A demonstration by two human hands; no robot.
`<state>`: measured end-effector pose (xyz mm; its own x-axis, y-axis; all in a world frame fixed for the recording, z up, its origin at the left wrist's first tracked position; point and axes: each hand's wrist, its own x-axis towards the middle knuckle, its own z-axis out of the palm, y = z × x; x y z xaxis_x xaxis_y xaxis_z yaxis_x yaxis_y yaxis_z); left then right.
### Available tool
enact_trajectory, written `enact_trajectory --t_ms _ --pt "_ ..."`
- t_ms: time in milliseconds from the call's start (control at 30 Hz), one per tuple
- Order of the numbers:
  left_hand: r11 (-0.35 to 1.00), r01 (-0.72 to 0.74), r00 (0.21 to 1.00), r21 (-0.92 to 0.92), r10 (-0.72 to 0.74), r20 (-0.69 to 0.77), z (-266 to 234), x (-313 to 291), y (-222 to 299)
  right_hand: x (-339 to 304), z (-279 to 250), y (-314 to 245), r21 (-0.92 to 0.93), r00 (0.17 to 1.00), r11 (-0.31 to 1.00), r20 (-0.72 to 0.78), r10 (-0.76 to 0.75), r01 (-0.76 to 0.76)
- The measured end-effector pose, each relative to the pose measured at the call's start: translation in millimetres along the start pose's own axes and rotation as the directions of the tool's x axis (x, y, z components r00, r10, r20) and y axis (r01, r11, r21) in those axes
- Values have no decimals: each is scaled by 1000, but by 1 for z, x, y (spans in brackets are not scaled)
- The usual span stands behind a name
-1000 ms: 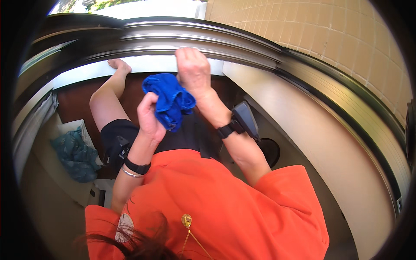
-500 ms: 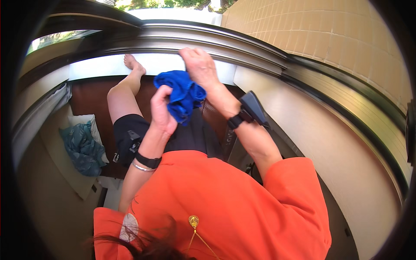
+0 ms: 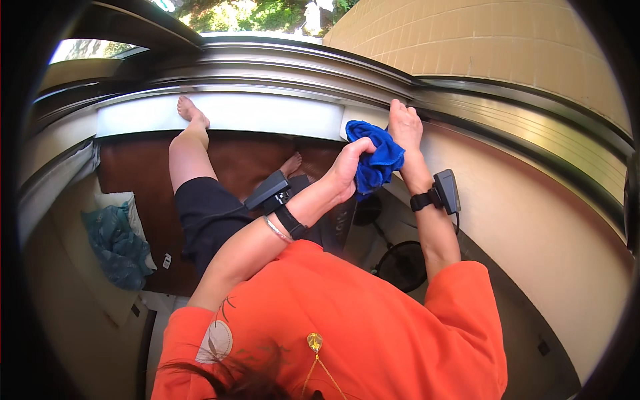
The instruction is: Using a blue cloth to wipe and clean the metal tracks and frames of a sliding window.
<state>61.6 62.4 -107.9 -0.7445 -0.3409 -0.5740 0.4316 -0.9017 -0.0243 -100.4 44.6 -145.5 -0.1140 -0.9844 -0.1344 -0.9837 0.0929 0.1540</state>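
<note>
Wall (image 3: 507, 40): tan tiles, seen beyond the rails at upper right.
Window frame (image 3: 280, 70): dark and silver rails, bent into a curve by the lens.
Orange shirt (image 3: 347, 300): lower middle of the view filled by it.
Brown seat (image 3: 140, 160): partly covered by dark shorts (image 3: 210, 220) and legs.
White sill (image 3: 267, 117): set below the rails; a bare foot (image 3: 192, 112) rested on it.
Teal bag (image 3: 117, 243): crumpled, at the left side of the seat.
Left hand (image 3: 347, 167): stretched toward the right; cloth gripped, thumb pressed on it, other fingers mostly hidden.
Right hand (image 3: 405, 127): raised at the frame's inner edge; fingers set close together; whether anything is pinched cannot be told.
Blue cloth (image 3: 380, 157): bunched, held up in the left hand, just beside the right one.
Wrist box (image 3: 447, 190): dark, strapped on the right; a similar one worn on the left.
Pendant (image 3: 315, 342): gold-coloured, hung over the shirt.
Bracelet (image 3: 277, 229): silver, worn on the left wrist.
</note>
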Motion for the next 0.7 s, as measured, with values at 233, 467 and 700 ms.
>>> enact_trajectory --t_ms 233,467,700 --pt "995 -101 994 12 101 -40 3 -14 16 10 -17 6 111 990 989 -95 108 -97" --pt "986 -164 975 -3 163 151 2 -21 21 28 -26 1 781 975 -624 156 156 -25" --pt "971 -233 944 -48 238 229 -9 -39 26 44 -58 -34 460 987 -877 -3 -158 -139"
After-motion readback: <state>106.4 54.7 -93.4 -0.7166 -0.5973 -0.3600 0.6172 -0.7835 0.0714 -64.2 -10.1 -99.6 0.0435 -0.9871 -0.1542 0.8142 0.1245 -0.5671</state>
